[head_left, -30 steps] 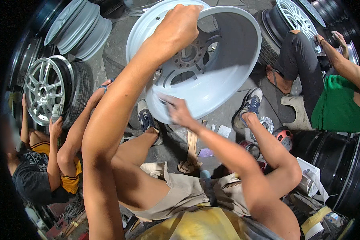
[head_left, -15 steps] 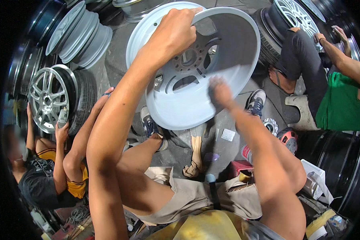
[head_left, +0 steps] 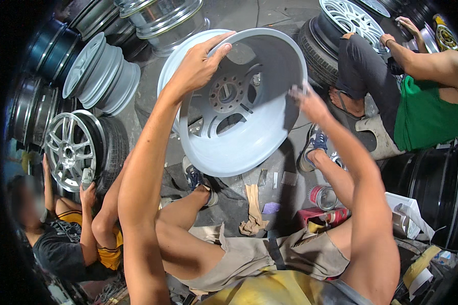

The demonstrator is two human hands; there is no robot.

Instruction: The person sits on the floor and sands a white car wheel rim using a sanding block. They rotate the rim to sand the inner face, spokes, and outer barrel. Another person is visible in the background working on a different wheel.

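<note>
A light grey wheel rim (head_left: 224, 160) is tilted up in front of me, its open barrel facing me and its hub and spokes showing deep inside. My left hand (head_left: 201, 63) grips the rim's top edge, fingers over the lip and thumb on the near side. At the barrel's right edge is my right hand (head_left: 313, 104), smeared by motion. Something greyish shows at its fingertips, too blurred to name, and whether its fingers are closed cannot be made out. My feet stand on either side below the rim.
Silver wheels (head_left: 160, 23) and grey rims (head_left: 94, 76) stand at the left and back. On the left a person holds a spoked wheel (head_left: 70, 147); another in green sits at right by a tyre (head_left: 315, 51). A tin can (head_left: 323, 197) and cloth (head_left: 252, 208) lie near my legs.
My right hand has moved from inside the barrel's lower right up to its right edge. The rim and my left hand appear lower and slightly left as the view shifted.
</note>
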